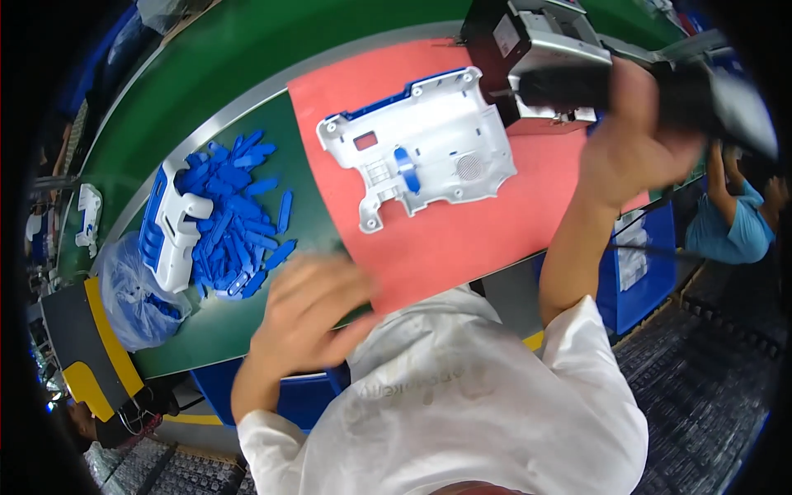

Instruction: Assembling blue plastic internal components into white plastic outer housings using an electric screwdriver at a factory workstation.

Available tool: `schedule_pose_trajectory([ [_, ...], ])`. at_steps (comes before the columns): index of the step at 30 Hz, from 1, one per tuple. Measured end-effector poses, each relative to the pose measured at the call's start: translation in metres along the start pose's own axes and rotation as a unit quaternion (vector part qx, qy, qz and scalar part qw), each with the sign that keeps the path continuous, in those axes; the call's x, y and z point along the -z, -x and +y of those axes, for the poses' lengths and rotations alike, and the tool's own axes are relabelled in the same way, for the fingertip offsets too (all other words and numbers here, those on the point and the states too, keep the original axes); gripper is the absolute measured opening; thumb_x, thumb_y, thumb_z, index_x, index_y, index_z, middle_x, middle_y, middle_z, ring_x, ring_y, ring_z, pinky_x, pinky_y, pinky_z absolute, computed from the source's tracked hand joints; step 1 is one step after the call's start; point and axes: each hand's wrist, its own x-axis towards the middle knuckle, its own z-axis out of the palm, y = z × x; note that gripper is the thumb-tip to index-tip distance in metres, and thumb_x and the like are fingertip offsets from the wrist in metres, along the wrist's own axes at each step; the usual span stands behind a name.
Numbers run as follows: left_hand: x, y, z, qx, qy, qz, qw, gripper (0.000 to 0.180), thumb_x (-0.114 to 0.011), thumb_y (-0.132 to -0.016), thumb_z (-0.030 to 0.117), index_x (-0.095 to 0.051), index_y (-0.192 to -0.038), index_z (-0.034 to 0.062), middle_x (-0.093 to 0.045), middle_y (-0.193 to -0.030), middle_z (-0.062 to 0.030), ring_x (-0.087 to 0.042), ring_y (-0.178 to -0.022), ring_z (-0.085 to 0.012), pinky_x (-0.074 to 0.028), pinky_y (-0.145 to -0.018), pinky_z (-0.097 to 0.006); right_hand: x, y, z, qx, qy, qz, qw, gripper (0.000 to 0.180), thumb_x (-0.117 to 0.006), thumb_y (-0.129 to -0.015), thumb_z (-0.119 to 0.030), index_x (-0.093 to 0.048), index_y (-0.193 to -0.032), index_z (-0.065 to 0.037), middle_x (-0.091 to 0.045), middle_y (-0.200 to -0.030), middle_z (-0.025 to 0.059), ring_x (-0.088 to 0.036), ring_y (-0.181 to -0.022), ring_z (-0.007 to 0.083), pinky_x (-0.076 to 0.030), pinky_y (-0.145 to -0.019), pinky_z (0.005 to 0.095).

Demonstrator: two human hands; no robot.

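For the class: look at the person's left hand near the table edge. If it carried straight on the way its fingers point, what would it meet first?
The left hand is blurred, so its aim is uncertain. Its fingers seem to point up-right, and the red mat lies first in that line, with the white plastic shell beyond it.
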Motion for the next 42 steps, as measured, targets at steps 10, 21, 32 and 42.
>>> schedule_pose_trajectory([
  [10,-0.063,-0.064,-0.069,-0.087,-0.155,-0.015,0.984,0.043,-0.076,-0.064,0.014,-0.065,-0.104,0.0018,-0.062,-0.117,-0.0113,-0.056,-0.114,-0.0332,-0.047,-0.092,-0.045,0.039,-0.047,0.006,-0.079,-0.171,-0.087,0.978,0.048,-0.055,-0.088,-0.002,-0.035,-0.132,-0.003,-0.045,-0.063,0.0072,-0.050,-0.045,0.0195,-0.044,-0.048,0.0384],
  [21,-0.062,-0.061,-0.070,-0.064,-0.126,0.007,0.990,0.045,-0.074,-0.061,0.010,-0.064,-0.104,0.0017,-0.061,-0.114,-0.0111,-0.056,-0.108,-0.0310,-0.047,-0.094,-0.046,0.025,-0.028,0.011,-0.130,-0.065,-0.162,0.976,0.043,-0.060,-0.082,0.007,-0.043,-0.122,0.005,-0.048,-0.061,0.0055,-0.047,-0.043,0.0133,-0.039,-0.043,0.0286],
  [32,-0.068,-0.055,-0.075,-0.088,-0.131,0.044,0.986,0.037,-0.074,-0.066,0.014,-0.063,-0.099,0.0010,-0.061,-0.113,-0.0125,-0.056,-0.107,-0.0280,-0.044,-0.098,-0.046,-0.059,0.057,-0.034,-0.130,-0.113,-0.318,0.933,0.057,-0.055,-0.082,0.006,-0.027,-0.131,-0.002,-0.049,-0.064,0.0075,-0.048,-0.045,0.0143,-0.046,-0.049,0.0320],
  [42,-0.071,-0.049,-0.079,-0.088,-0.111,0.054,0.988,0.041,-0.075,-0.061,0.008,-0.064,-0.100,-0.0009,-0.061,-0.111,-0.0124,-0.057,-0.105,-0.0292,-0.046,-0.096,-0.046,-0.052,0.075,-0.041,-0.189,-0.123,-0.317,0.921,0.053,-0.054,-0.083,0.005,-0.027,-0.127,-0.003,-0.048,-0.061,0.0075,-0.046,-0.043,0.0134,-0.045,-0.047,0.0313],
])
